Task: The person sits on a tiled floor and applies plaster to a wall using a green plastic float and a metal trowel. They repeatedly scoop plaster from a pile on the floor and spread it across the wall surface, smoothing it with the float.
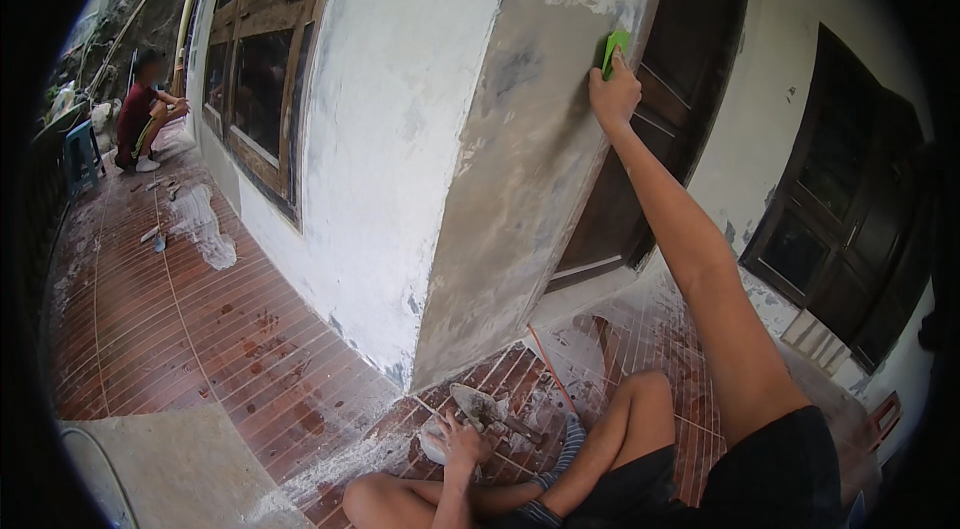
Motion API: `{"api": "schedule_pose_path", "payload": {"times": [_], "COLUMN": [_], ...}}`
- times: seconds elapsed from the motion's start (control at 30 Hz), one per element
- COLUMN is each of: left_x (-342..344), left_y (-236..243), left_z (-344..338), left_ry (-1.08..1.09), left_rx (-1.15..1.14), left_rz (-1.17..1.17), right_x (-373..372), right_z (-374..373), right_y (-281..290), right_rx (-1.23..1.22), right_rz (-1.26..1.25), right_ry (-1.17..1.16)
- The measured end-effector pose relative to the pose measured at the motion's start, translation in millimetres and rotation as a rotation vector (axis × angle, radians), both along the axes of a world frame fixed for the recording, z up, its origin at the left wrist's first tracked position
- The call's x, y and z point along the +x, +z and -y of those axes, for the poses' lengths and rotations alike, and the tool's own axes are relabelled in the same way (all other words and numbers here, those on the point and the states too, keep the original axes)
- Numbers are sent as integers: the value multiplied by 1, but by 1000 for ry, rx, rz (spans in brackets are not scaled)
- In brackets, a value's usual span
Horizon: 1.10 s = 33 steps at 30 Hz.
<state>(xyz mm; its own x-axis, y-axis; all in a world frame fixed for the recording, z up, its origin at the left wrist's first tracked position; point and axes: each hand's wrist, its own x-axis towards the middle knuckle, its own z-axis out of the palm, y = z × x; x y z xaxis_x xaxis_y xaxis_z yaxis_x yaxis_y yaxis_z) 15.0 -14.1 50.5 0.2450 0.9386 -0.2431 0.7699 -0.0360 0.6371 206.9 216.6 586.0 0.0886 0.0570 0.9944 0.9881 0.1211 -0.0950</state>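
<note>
High up on the grey, patchily plastered face of the wall corner (515, 129), my right hand (617, 97) grips a flat green scraper (613, 54). The scraper lies against the wall near the door frame, its lower part covered by my fingers. Down by the floor, my left hand (462, 441) has its fingers apart over a pale, rounded thing (432, 443), partly hidden under the hand; its kind is unclear. Just beyond that hand, a smeared trowel (474, 403) rests on the tiles, near a short dark handle (524, 429).
My crossed legs (600, 444) fill the lower middle. A dark door (665, 99) stands right of the corner, a wooden-framed window (262, 79) left. Pale smears (205, 229) mark the red tiles. Far left, another person (145, 119) squats near a blue stool (84, 155).
</note>
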Motion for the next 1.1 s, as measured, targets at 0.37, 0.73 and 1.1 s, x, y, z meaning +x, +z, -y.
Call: {"api": "schedule_pose_path", "payload": {"times": [0.37,0.73,1.1], "left_x": [-1,0,-1], "left_y": [2,-14,-47], "left_z": [4,4,-3], "left_ry": [-13,-35,-16], "left_rx": [26,63,131], "left_rz": [-2,-38,-133], "right_x": [-21,-94,-69], "right_z": [18,58,129], "right_y": [0,-12,8], "right_rx": [23,16,-296], "right_rz": [90,111,-273], "right_ry": [114,313,851]}}
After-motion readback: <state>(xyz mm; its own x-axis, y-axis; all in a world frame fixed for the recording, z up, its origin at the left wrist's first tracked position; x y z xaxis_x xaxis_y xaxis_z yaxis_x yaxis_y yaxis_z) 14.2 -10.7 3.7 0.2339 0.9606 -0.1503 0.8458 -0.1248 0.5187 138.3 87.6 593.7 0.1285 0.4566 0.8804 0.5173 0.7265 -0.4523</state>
